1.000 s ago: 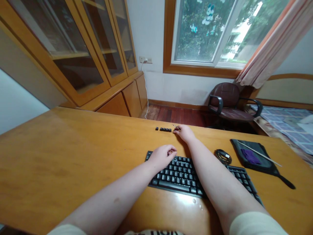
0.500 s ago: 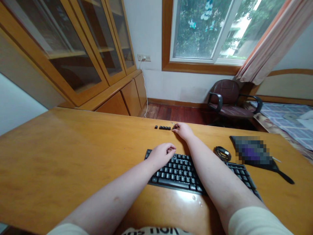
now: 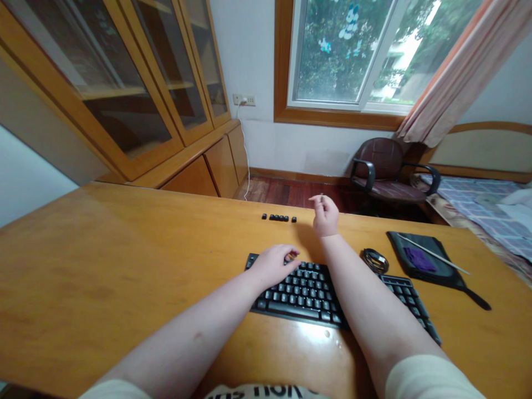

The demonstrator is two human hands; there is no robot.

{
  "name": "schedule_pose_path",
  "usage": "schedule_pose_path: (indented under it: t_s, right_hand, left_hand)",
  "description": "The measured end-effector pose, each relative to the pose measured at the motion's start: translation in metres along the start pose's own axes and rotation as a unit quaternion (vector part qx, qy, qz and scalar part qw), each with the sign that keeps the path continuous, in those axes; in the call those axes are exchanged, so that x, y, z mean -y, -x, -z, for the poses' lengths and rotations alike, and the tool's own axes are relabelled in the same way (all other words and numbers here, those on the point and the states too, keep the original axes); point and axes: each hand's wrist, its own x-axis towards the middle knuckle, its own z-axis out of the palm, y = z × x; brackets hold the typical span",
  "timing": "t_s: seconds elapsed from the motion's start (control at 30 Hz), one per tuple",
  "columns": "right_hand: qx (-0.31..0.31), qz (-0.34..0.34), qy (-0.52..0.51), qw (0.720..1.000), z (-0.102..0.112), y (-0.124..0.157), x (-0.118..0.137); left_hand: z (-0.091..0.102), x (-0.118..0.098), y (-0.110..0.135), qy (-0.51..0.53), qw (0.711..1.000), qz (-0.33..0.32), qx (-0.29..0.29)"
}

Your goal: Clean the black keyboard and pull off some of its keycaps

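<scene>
My left hand (image 3: 276,266) rests on the upper left part of a black keyboard (image 3: 299,296), its fingers loosely curled and a gap showing between thumb and fingertips. Nothing shows in that gap. My right hand (image 3: 326,215) is raised near the far edge of the desk, fingers bent and drawn together; whatever they may hold is too small to make out. To its left, black keycaps lie in a row: a single keycap (image 3: 264,216), a group of several keycaps (image 3: 279,218) and another keycap (image 3: 294,219). My right forearm hides part of the keyboard.
Right of my forearm lie a coiled black cable (image 3: 374,260) and a dark pouch (image 3: 432,244) with a purple cloth (image 3: 419,259) and a thin pale stick (image 3: 436,255) on it. Beyond the wooden desk (image 3: 145,266) stands an office chair (image 3: 384,169).
My right hand has lifted away from the rightmost keycap and moved right, leaving that keycap on the desk. The thumb and fingers of my left hand have parted slightly.
</scene>
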Motion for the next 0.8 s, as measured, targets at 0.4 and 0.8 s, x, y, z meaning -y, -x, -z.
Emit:
schedule_pose_path:
  t_s: [0.4,0.8]
  right_hand:
    - [0.218,-0.161,-0.117,0.955,0.072,0.049,0.059]
    - [0.345,-0.103,0.016,0.933,0.053,0.072,0.058]
  left_hand:
    - [0.003,0.003,-0.001,-0.027,0.996,-0.059,0.065]
    - [0.014,-0.004,0.007,-0.083,0.994,0.008,0.075]
